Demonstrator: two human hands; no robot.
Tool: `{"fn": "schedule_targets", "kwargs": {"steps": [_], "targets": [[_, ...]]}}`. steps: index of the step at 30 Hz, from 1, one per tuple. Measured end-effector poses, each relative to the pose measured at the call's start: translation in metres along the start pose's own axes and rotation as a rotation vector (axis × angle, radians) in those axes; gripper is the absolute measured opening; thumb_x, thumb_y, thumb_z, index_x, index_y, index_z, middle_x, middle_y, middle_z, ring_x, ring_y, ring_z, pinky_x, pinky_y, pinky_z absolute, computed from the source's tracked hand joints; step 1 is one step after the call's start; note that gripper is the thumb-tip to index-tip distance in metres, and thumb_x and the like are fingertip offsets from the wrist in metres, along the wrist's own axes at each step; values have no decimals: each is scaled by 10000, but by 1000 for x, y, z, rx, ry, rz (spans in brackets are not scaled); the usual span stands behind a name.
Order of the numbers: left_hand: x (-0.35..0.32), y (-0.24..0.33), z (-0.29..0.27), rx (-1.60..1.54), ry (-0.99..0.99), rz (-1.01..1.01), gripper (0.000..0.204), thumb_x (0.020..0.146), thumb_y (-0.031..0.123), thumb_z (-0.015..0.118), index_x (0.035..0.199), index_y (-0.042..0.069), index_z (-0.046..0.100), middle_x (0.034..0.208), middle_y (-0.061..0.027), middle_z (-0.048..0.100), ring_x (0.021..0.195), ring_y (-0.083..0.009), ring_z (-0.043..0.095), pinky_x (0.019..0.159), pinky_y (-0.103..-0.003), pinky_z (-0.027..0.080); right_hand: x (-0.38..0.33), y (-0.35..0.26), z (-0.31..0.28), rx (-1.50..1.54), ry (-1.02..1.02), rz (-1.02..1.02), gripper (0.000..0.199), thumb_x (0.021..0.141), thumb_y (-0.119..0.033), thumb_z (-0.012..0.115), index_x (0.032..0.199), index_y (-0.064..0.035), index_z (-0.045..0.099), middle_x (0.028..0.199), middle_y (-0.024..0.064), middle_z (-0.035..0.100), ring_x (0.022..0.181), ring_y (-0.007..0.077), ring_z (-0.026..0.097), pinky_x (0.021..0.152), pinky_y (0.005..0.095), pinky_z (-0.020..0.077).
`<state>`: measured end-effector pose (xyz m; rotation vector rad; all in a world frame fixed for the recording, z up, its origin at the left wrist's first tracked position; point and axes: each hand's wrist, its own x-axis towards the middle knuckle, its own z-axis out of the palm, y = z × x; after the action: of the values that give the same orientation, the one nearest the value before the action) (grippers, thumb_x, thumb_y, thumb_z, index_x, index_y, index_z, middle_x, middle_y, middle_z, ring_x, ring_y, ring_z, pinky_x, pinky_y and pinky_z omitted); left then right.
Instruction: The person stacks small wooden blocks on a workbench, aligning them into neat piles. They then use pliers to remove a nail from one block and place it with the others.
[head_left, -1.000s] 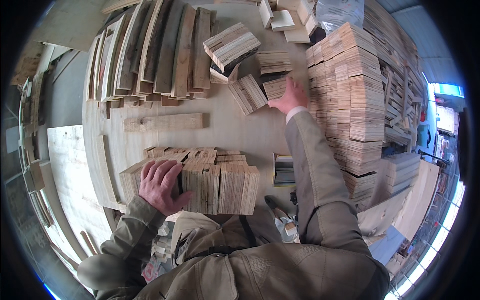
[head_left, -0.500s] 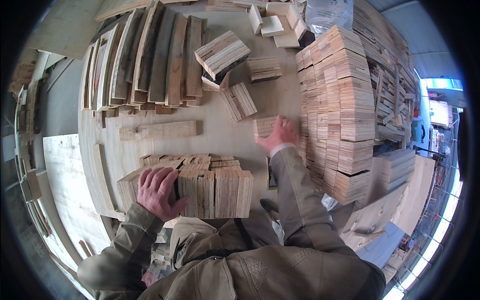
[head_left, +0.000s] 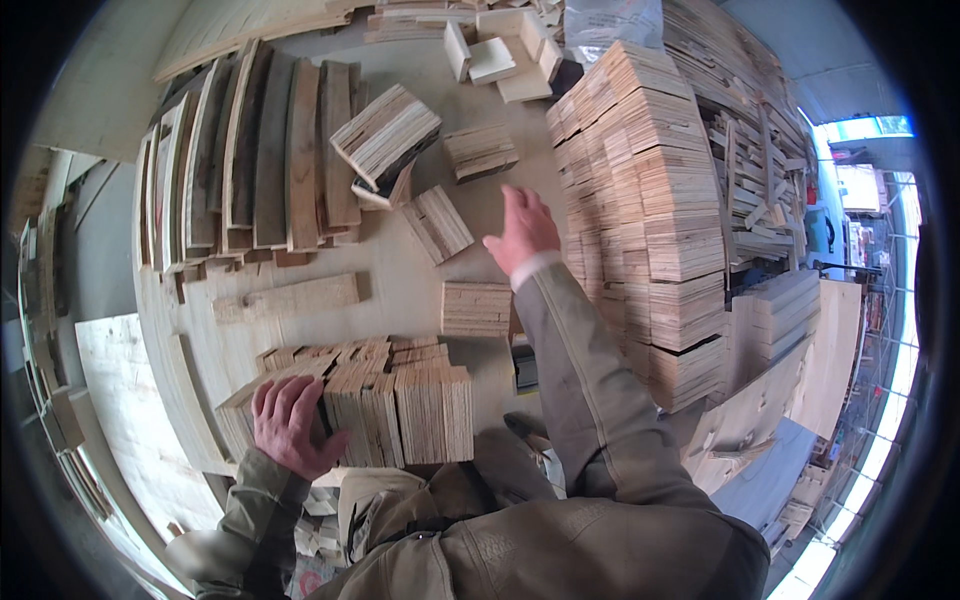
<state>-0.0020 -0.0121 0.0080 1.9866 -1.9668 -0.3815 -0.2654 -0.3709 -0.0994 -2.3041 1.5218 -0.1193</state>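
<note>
My left hand (head_left: 293, 425) rests on the left part of a row of plywood blocks (head_left: 432, 405) standing at the table's near edge. Its fingers lie over the tops, with the thumb apart, beside a dark gap in the row. My right hand (head_left: 527, 230) reaches out over the table, fingers spread and holding nothing. A single plywood block (head_left: 476, 308) lies just behind the row, left of my right forearm. Ahead of my right hand lies another block (head_left: 481, 151); a tilted block (head_left: 437, 224) is to its left, and a larger striped block (head_left: 386, 135) sits farther left.
A tall stack of plywood blocks (head_left: 640, 190) lines the right side. Long boards (head_left: 268, 150) lean together at the far left, with a loose wood strip (head_left: 290, 298) in front of them. An open wooden box form (head_left: 520, 85) stands at the back.
My right hand has let go of a plywood block, which now lies nearer the row, and has moved forward toward the loose blocks. My left hand stays on the row. The view has shifted slightly.
</note>
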Motion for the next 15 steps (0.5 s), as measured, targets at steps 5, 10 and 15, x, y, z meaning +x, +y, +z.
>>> {"fn": "schedule_targets", "kwargs": {"steps": [5,10,15], "targets": [[-1,-1,0,-3,-7,-7,824,761,466,863,1421,56,590,1351,-176,661,1252,-414,637,1109,-626,421,86,-15,2,-75,6,-147,844,802,-98,879,1554,-79,496,1597,188,516,1311,421,649,1067,500,575],[0,-1,1,11,-7,-12,794,801,510,842,1403,56,595,1339,-171,664,1232,-412,644,1093,-627,429,127,-16,22,-161,-29,-238,640,941,-70,674,1557,-83,502,1646,211,481,1191,432,726,968,532,613],[4,1,0,-1,-18,-34,737,834,532,814,1359,50,627,1318,-165,671,1218,-404,656,1081,-620,440,141,-9,43,-246,-112,-233,596,983,-50,568,1573,-103,496,1670,208,469,1171,429,737,934,551,615]]}}
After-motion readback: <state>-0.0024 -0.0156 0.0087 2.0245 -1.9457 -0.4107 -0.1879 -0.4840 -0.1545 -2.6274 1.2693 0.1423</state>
